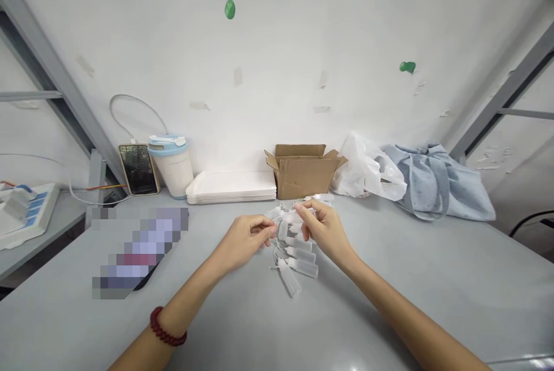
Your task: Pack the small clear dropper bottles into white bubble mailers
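Note:
Several small translucent plastic squeeze bottles [303, 254] with narrow tips lie in a loose pile on the grey table [363, 313]. Thin cords or straps show among their tips. At the pile's left side is my left hand [247, 237], thumb and fingertips pinched together; whatever lies between them is too small to make out. My right hand [325, 231] reaches over the pile from the right, its thumb and index finger closed near a tiny whitish piece that I cannot identify. One bottle [289, 277] lies nearest me, and part of the pile is hidden behind my right hand.
Behind the pile stand an open cardboard box [305, 177] and a stack of white flat packages [234, 186]. A white plastic bag [366, 169] and a blue cloth bag [454, 180] sit right. To the left are a lidded cup [173, 169], a phone [139, 169] and a blurred-out device [147, 250].

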`<move>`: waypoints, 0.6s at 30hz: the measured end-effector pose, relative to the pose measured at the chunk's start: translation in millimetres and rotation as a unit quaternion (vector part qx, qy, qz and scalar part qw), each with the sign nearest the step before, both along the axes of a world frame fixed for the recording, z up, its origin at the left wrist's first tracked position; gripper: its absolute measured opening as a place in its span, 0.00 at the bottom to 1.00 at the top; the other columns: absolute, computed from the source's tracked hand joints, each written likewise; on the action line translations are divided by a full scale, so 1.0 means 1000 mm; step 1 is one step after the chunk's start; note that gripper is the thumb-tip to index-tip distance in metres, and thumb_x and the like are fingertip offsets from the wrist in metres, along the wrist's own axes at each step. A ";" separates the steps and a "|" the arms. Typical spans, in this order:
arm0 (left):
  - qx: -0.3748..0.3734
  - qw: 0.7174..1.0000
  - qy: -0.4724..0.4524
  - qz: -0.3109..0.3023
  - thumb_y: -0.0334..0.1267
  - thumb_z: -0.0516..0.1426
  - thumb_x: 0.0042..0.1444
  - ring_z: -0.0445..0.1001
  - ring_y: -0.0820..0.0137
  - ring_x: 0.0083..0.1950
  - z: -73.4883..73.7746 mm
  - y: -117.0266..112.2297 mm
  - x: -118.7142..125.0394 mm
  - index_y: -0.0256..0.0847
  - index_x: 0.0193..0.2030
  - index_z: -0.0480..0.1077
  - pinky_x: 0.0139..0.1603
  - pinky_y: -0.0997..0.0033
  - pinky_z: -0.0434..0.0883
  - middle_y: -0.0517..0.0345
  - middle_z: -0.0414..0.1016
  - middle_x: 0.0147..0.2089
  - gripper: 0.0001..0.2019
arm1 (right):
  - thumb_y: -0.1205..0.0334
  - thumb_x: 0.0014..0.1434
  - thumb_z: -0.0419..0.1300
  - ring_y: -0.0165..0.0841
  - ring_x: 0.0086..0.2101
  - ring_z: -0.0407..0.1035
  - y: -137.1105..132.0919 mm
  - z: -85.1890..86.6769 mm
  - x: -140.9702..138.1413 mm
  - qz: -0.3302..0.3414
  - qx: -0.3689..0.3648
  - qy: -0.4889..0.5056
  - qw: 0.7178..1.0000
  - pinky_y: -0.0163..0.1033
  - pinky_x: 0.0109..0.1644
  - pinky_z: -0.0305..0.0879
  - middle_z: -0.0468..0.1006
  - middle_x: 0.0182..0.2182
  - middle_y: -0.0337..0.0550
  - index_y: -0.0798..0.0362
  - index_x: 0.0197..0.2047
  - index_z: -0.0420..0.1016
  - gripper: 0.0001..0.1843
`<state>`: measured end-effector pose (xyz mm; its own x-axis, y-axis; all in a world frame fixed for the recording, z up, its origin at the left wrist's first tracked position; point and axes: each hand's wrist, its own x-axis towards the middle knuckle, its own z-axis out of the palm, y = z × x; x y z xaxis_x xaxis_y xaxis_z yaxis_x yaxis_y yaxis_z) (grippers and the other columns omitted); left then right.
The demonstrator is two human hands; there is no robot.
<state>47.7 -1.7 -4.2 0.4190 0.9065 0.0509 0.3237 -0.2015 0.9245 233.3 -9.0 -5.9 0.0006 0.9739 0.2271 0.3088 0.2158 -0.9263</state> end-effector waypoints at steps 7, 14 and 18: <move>-0.060 0.991 -0.106 0.060 0.46 0.57 0.51 0.69 0.72 0.28 0.000 -0.001 0.003 0.36 0.28 0.70 0.31 0.72 0.67 0.57 0.71 0.28 0.13 | 0.42 0.55 0.54 0.23 0.12 0.51 0.003 -0.003 0.001 0.007 -0.017 0.063 0.998 0.30 0.18 0.45 0.62 0.08 0.32 0.53 0.25 0.66 0.22; -0.153 0.962 -0.226 0.019 0.44 0.59 0.51 0.69 0.74 0.30 -0.005 -0.002 0.005 0.34 0.29 0.71 0.32 0.74 0.67 0.58 0.70 0.29 0.12 | 0.41 0.53 0.55 0.23 0.12 0.52 0.002 0.000 0.000 0.044 -0.035 0.105 0.993 0.30 0.17 0.44 0.62 0.08 0.31 0.54 0.26 0.67 0.22; -0.177 0.951 -0.253 -0.006 0.43 0.60 0.51 0.69 0.75 0.30 -0.005 -0.004 0.005 0.34 0.29 0.71 0.31 0.74 0.66 0.58 0.70 0.29 0.12 | 0.41 0.53 0.55 0.22 0.12 0.50 -0.001 0.002 -0.004 0.045 -0.034 0.117 0.992 0.30 0.16 0.43 0.63 0.08 0.32 0.54 0.26 0.67 0.23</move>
